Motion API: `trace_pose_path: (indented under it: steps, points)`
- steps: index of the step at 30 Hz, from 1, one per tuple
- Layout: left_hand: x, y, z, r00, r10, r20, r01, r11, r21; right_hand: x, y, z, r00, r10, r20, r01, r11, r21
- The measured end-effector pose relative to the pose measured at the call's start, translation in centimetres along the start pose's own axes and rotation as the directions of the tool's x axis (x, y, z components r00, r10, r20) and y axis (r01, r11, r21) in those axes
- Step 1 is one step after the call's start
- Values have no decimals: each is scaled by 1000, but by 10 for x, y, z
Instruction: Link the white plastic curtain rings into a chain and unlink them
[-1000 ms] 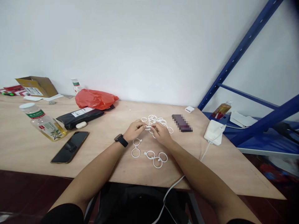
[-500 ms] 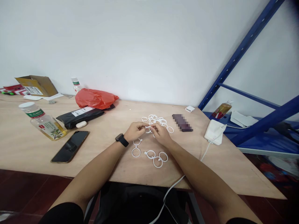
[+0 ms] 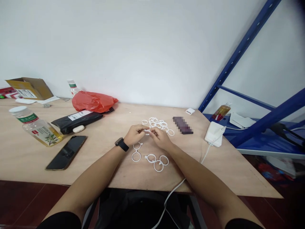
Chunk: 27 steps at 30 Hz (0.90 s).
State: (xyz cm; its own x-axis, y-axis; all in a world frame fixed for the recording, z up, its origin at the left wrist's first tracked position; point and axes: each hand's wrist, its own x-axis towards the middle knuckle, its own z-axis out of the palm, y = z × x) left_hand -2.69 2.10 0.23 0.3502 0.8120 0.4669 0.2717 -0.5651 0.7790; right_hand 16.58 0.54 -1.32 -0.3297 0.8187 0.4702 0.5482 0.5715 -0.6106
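Between the fingertips of both hands is a white plastic ring [image 3: 147, 131], mostly covered by the fingers. My left hand [image 3: 135, 134], with a black watch on its wrist, pinches it from the left. My right hand [image 3: 160, 136] is closed on it from the right. Just beyond the hands lies a pile of white rings [image 3: 158, 123] with small tabs. Nearer to me, three rings [image 3: 158, 165] lie touching in a cluster. Left of those, a pair of rings [image 3: 136, 156] lies partly below my left hand.
At left stand a drink bottle [image 3: 35, 127], a phone [image 3: 66, 152], a white earbud case [image 3: 78, 128], a black parcel [image 3: 76, 122] and a red bag [image 3: 95, 101]. A dark pixelated object [image 3: 182, 125], a white charger [image 3: 214, 133] with its cable and a blue rack [image 3: 238, 57] are at right.
The whole scene has shifted slightly left as the head turned. Both hands keep their pinch on the ring, with only a small change in its angle. The loose rings lie as before.
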Motion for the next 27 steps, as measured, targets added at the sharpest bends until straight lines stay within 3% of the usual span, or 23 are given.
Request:
trace_pose_path:
  steps: [11,14,17,19,22,25,27]
  points:
    - [2,-1,1,1000,-15,5,14,1000,26,-3,-9,2,993,-77,91,83,995,-61]
    - [5,3,-10,1000,20,13,-21,997,78,-2,-9,1,998,-58,13,59,993,-102]
    - [8,3,-29,996,-1,87,-15,982,189,2,0,-5,992,27,-125,-53,978,-204]
    - [8,0,-40,961,-109,252,54,975,214,5,8,-12,977,101,-186,-156,939,-308]
    - [4,-6,-47,847,-266,460,190,960,205,9,16,-18,957,208,-201,-271,888,-371]
    - [0,-13,-40,740,-350,574,251,936,246,8,11,-16,964,212,-160,-255,908,-331]
    - [0,-14,-33,763,-327,557,193,938,287,5,5,-11,986,152,-71,-166,945,-283]
